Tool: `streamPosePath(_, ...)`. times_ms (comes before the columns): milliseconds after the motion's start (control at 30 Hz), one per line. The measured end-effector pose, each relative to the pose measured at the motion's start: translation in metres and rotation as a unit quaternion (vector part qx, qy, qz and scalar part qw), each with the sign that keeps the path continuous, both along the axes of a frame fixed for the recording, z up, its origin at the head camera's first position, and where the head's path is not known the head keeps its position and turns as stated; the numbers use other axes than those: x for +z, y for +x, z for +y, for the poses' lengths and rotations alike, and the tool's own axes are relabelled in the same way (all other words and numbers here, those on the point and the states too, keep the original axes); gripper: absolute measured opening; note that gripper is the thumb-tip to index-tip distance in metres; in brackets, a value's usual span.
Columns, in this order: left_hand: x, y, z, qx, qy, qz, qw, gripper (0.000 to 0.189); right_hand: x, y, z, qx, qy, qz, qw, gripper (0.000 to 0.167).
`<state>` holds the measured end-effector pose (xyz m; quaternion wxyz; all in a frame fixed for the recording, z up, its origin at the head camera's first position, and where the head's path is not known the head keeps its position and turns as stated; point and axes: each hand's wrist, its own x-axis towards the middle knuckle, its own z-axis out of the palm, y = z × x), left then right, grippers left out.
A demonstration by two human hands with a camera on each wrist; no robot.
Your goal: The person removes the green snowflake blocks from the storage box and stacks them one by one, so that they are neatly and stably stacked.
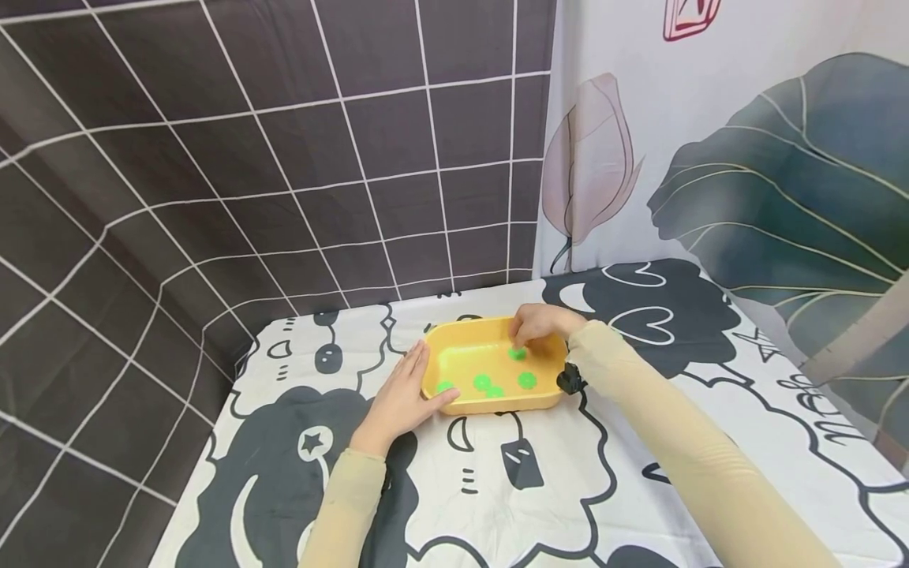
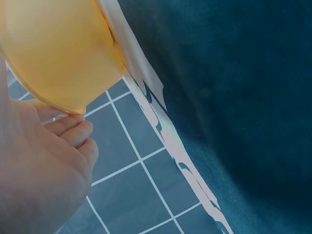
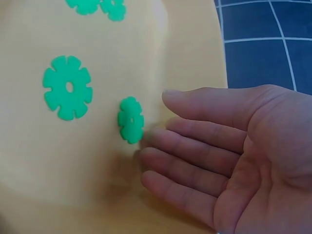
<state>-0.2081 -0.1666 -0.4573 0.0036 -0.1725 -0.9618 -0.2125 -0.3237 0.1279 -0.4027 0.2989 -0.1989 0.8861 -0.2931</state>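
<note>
A yellow plastic basin (image 1: 465,359) lies on the patterned cloth, with several green notched discs on its floor. My left hand (image 1: 405,394) holds the basin's left end, its thumb over the front rim and its fingers along the outer side. In the left wrist view, fingertips meet the edge of the basin (image 2: 58,63). Inside the basin's right half is my right hand (image 3: 214,151), thumb apart from the fingers. A tilted green disc (image 3: 130,120) stands right at its fingertips. Another green disc (image 3: 68,87) lies flat beside it.
A cloth (image 1: 497,513) with black-and-white cartoon prints covers the surface under the basin. Dark gridded fabric (image 1: 298,158) hangs behind and at left; a flower-printed curtain (image 1: 611,158) hangs at right. A small black object (image 1: 570,379) is by my right wrist.
</note>
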Motion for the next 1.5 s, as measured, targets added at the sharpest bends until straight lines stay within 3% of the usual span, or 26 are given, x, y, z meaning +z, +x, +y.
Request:
streamPosePath(600,0.000,0.000,-0.001,-0.003,0.006,0.005,1.0000,0.107,0.001,0.006,-0.013,0.017,0.068,0.044,0.9966,0.036)
streamPosePath(900,0.000,0.001,-0.001,0.000,0.006,0.004,1.0000,0.107,0.004,0.010,-0.022,0.045,0.129,0.063,0.9886,0.032)
streamPosePath(1200,0.001,0.001,-0.002,0.000,0.006,0.007,1.0000,0.107,0.001,0.006,-0.032,0.082,0.174,0.041,0.9805,0.024)
streamPosePath(1500,0.001,0.000,-0.002,-0.008,0.006,0.014,0.9999,0.107,0.000,0.007,-0.041,0.069,0.195,0.001,0.9783,0.021)
